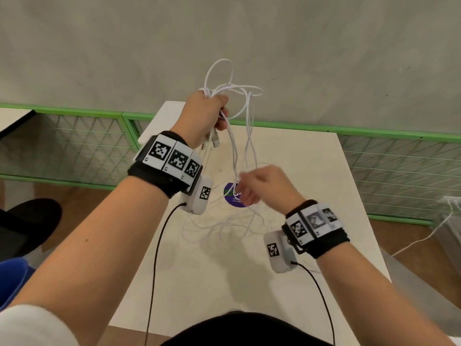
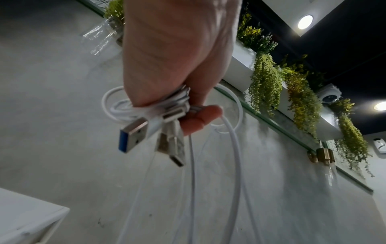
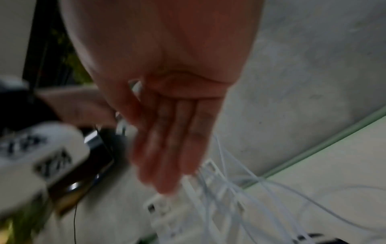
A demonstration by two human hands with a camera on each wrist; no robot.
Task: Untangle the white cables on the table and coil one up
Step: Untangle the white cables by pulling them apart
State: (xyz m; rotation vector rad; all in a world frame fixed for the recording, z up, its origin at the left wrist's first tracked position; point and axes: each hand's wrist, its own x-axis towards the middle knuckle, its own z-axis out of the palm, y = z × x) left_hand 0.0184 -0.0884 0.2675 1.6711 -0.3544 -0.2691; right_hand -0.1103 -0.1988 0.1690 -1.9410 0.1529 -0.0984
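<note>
Left hand: left hand [image 1: 203, 113], centre of the head view, raised above the table [image 1: 311, 245], fist clenched round a bunch of cables [image 1: 234, 126]; wrist bent, knuckles toward the wall.
Plugs: in the left wrist view a blue-tongued USB plug [image 2: 133, 134] and a slimmer plug [image 2: 174, 148] stick out below the fingers [image 2: 200, 118], tips pointing down and left in the frame.
Cable axis: loops rise above the fist to the upper centre of the head view; long strands hang nearly straight down from it, right of the fist, to the table.
Table slack: loose, blurred strands lie on the table at lower centre, over a purple sticker [image 1: 230, 196].
Right hand: right hand [image 1: 262, 186], right of centre and lower, among the hanging strands. The head view is blurred there; the right wrist view shows straight fingers [image 3: 167, 148] close together, pointing down, cables [image 3: 219, 198] just below and right of the fingertips; whether any strand is pinched I cannot tell.
</note>
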